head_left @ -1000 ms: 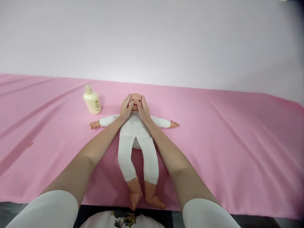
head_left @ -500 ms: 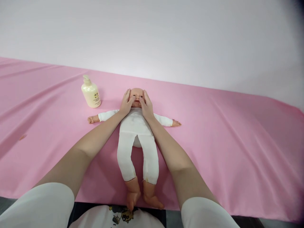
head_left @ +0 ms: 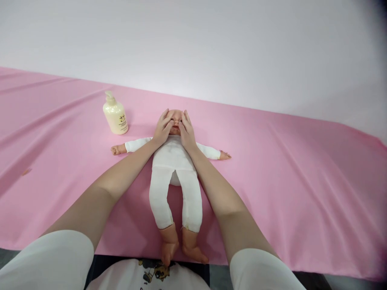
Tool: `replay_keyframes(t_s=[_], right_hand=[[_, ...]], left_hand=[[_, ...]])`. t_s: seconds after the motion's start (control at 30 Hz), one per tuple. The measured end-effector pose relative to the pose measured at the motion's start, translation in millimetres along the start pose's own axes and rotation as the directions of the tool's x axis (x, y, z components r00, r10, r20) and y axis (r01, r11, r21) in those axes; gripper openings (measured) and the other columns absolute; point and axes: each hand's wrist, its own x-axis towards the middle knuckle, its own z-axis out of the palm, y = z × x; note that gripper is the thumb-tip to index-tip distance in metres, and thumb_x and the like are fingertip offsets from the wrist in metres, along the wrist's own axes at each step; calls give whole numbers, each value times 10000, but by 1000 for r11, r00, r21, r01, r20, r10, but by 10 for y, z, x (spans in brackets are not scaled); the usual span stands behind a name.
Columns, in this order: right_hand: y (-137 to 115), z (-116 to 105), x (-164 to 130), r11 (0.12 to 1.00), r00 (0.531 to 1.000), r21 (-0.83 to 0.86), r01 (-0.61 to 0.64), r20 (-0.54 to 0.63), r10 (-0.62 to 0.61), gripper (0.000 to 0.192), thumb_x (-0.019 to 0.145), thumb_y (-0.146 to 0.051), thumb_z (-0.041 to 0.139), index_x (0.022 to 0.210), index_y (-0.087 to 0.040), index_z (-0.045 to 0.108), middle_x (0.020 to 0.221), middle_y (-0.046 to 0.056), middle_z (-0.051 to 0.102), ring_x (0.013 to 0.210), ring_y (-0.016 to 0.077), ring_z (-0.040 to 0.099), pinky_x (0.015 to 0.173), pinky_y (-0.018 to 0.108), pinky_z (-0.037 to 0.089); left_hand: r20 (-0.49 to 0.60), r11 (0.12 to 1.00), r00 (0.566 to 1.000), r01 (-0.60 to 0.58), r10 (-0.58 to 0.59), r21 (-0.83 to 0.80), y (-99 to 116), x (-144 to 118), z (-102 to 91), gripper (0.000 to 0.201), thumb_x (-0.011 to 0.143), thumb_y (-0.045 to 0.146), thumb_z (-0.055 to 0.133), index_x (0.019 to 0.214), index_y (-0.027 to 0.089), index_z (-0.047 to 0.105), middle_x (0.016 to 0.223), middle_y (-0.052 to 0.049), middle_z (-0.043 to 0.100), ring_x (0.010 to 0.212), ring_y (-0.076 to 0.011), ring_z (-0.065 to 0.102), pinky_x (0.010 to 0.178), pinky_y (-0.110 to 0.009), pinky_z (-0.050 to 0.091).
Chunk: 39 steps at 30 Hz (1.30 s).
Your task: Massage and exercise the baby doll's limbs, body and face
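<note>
A baby doll (head_left: 173, 155) in a white cloth suit lies on its back, its head away from me and its bare feet towards me. Its arms stretch out to both sides. My left hand (head_left: 162, 128) lies along the left side of the doll's face, fingers extended and thumb on the cheek beside the nose. On the other side, my right hand (head_left: 188, 129) rests the same way, with its thumb near the mouth and nose. Both hands are open and touch the head from the sides, partly covering the cheeks and the eyes' outer corners.
A pale yellow pump bottle (head_left: 115, 117) stands upright to the left of the doll's head. A pink cloth (head_left: 272, 181) with folds covers the table. Behind it rises a white wall (head_left: 193, 48). A small brownish mark (head_left: 26, 172) shows on the cloth at left.
My hands have slid slightly upward along the doll's face, and the fingers are a little more spread near the forehead. The view has tilted slightly; doll and bottle stay in place.
</note>
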Motion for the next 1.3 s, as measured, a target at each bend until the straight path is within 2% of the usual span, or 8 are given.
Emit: replay_keyframes(t_s=[0.13, 0.2, 0.33, 0.43, 0.7, 0.8, 1.0, 1.3], right_hand=[[21, 26, 2, 986, 988, 78, -145, -41, 148, 990, 917, -784, 416, 1678, -193, 187, 1754, 44, 145, 1659, 206, 140, 1396, 421, 85], [10, 26, -1, 986, 988, 88, -143, -42, 147, 973, 923, -766, 419, 1668, -171, 223, 1751, 51, 158, 1662, 201, 127, 1396, 418, 87], [-30, -3, -5, 999, 1000, 46, -26, 2, 26, 811, 962, -743, 367, 1578, -223, 452, 1740, 3, 213, 1664, 194, 112, 1398, 411, 92], [-34, -14, -1, 999, 1000, 40, -17, 11, 17, 737, 978, -722, 367, 1552, -277, 493, 1737, -42, 211, 1661, 197, 133, 1399, 418, 102], [43, 35, 14, 978, 982, 101, -182, -39, 187, 997, 922, -770, 434, 1684, -190, 157, 1746, 32, 181, 1655, 211, 164, 1393, 429, 124], [31, 26, 11, 989, 991, 81, -127, -27, 129, 893, 943, -753, 407, 1661, -244, 257, 1741, -14, 206, 1660, 186, 131, 1396, 422, 103], [-2, -7, 14, 999, 1000, 29, -24, 19, 23, 730, 987, -698, 354, 1558, -260, 478, 1733, -27, 230, 1658, 182, 130, 1398, 409, 109], [56, 43, 42, 986, 987, 79, -150, -44, 153, 878, 945, -685, 425, 1666, -227, 223, 1745, 24, 194, 1647, 194, 174, 1395, 422, 101]], left_hand=[[-32, 989, 988, 147, -148, -18, -29, -4, 23, 680, 992, 544, 538, 1590, 243, 414, 1720, -96, 313, 1623, -273, 234, 1353, -447, 141], [-46, 984, 983, 176, -176, -12, -28, -7, 29, 687, 993, 540, 541, 1596, 244, 398, 1726, -96, 300, 1626, -276, 225, 1352, -454, 134], [-7, 999, 999, 34, -34, 6, -6, -5, 22, 579, 1001, 591, 493, 1480, 275, 569, 1726, -67, 301, 1623, -276, 233, 1348, -452, 158], [17, 1000, 1000, -24, 24, -1, 10, 4, 12, 556, 1003, 616, 467, 1414, 282, 638, 1714, -63, 326, 1613, -287, 262, 1345, -477, 176], [-38, 994, 993, 106, -108, -37, -66, 17, 28, 658, 972, 580, 562, 1549, 277, 475, 1709, -83, 340, 1613, -281, 259, 1352, -468, 148], [-44, 993, 992, 117, -118, -24, -80, 14, 32, 688, 977, 609, 535, 1566, 263, 448, 1713, -90, 328, 1620, -286, 242, 1352, -469, 142], [29, 999, 999, -39, 39, 5, 8, 15, 9, 603, 991, 656, 457, 1427, 276, 627, 1704, -75, 344, 1607, -293, 274, 1340, -478, 179], [-16, 997, 997, 69, -69, -33, -44, 26, 17, 662, 980, 597, 518, 1552, 268, 468, 1700, -89, 346, 1612, -274, 262, 1348, -452, 163]])
